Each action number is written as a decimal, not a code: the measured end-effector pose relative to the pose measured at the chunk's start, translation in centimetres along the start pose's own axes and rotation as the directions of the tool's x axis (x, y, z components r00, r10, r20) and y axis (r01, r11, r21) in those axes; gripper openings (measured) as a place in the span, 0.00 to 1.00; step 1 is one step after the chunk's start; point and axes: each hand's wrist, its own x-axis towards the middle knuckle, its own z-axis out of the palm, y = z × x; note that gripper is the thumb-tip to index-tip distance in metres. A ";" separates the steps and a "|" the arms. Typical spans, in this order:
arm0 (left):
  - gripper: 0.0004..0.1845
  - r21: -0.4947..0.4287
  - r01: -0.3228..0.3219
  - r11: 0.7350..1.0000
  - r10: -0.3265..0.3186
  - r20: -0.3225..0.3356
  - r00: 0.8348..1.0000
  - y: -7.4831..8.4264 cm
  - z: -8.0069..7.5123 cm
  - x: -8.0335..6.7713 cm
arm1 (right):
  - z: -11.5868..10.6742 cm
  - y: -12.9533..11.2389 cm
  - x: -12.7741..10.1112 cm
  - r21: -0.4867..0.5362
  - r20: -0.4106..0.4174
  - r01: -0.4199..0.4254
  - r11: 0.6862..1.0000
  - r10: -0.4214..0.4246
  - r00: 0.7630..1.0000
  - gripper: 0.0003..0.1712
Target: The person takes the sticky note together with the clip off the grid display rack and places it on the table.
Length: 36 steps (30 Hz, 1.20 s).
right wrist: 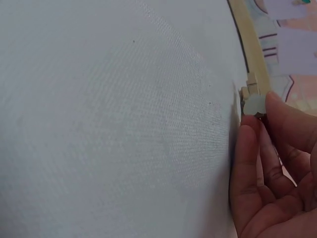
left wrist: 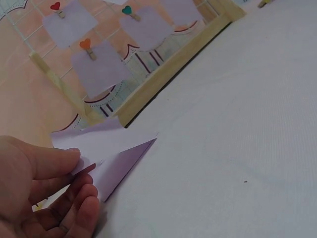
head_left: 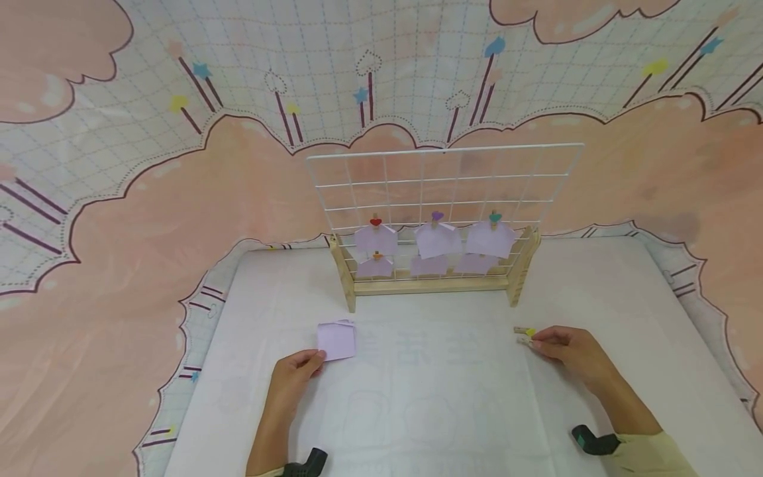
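Between thumb and fingers, my left hand [head_left: 298, 371] pinches lilac paper squares [head_left: 337, 341] by their lower left corner. The left wrist view shows more than one sheet, with edges fanned apart. On the right, my right hand [head_left: 569, 351] pinches small wooden clothespins over the table, tips pointing left. One clothespin [head_left: 523, 330] carries a yellow heart; another [head_left: 522, 341] sits just below it. A pale round decoration [right wrist: 254, 105] shows at the fingertips in the right wrist view. Behind both hands stands a white wire grid rack [head_left: 444, 151] with lilac papers [head_left: 438, 240] clipped on it.
The rack's wooden base [head_left: 430, 286] rests on a white-covered table [head_left: 429, 397]. Heart clothespins in red [head_left: 375, 222], purple [head_left: 438, 216] and green [head_left: 495, 217] hold the upper papers. A patterned peach cloth [head_left: 256, 179] hangs behind.
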 end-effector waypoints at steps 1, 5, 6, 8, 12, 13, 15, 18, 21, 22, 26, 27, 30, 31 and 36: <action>0.16 0.002 -0.004 1.000 0.004 0.001 1.000 0.0 0.0 0.0 | 0.0 0.0 0.0 0.003 -0.001 -0.002 1.000 0.002 1.000 0.23; 0.16 0.002 -0.013 1.000 0.013 -0.002 1.000 0.0 0.0 0.0 | 0.2 0.3 0.1 0.001 -0.015 0.009 1.000 -0.009 1.000 0.23; 0.16 0.003 -0.014 1.000 0.014 -0.005 1.000 -0.1 0.0 0.1 | 0.2 0.4 0.1 0.002 -0.022 0.012 1.000 -0.012 1.000 0.23; 0.15 0.002 -0.009 1.000 0.009 -0.010 1.000 -0.1 0.1 0.1 | 0.3 0.5 0.1 -0.002 -0.030 0.017 1.000 -0.017 0.999 0.22; 0.15 -0.001 -0.013 1.000 0.013 -0.014 1.000 -0.1 0.2 0.2 | 0.3 0.7 0.2 0.003 -0.039 0.019 1.000 -0.018 0.999 0.22; 0.15 -0.003 -0.013 1.000 0.013 -0.013 1.000 -0.1 0.2 0.3 | 0.3 0.7 0.2 0.002 -0.039 0.021 1.000 -0.021 0.999 0.22; 0.15 -0.006 -0.018 1.000 0.018 -0.010 1.000 0.0 0.2 0.3 | 0.3 0.7 0.2 0.011 -0.042 0.022 1.000 -0.022 0.999 0.22; 0.15 -0.007 -0.013 1.000 0.013 -0.008 1.000 0.1 0.2 0.3 | 0.3 0.6 0.1 0.017 -0.042 0.027 0.999 -0.026 0.999 0.22; 0.16 -0.001 -0.001 1.000 0.001 -0.011 1.000 0.2 0.3 0.3 | 0.3 0.5 0.2 0.021 -0.042 0.016 1.000 -0.015 0.999 0.22; 0.16 0.001 0.002 1.000 -0.002 -0.012 1.000 0.2 0.3 0.3 | 0.3 0.6 0.3 0.022 -0.040 0.016 1.000 -0.015 0.999 0.23; 0.16 -0.003 0.010 1.000 -0.010 -0.015 1.000 0.1 0.3 0.4 | 0.4 0.7 0.5 0.053 -0.032 -0.001 0.999 0.003 0.999 0.24; 0.16 -0.005 0.008 1.000 -0.009 -0.015 1.000 0.0 0.3 0.5 | 0.4 0.8 0.5 0.070 -0.027 -0.002 0.998 0.004 1.000 0.24; 0.16 -0.001 0.004 1.000 -0.004 -0.013 1.000 -0.1 0.3 0.7 | 0.4 1.0 0.6 0.114 -0.017 -0.007 0.993 0.009 1.000 0.25; 0.16 0.007 0.003 1.000 -0.003 -0.011 1.000 -0.2 0.3 0.7 | 0.4 1.0 0.7 0.128 -0.013 -0.008 0.992 0.009 1.000 0.25; 0.15 0.115 -0.010 0.993 0.012 -0.013 1.000 -0.2 0.2 0.6 | 0.3 1.2 0.8 0.207 0.015 -0.015 0.978 0.012 1.000 0.27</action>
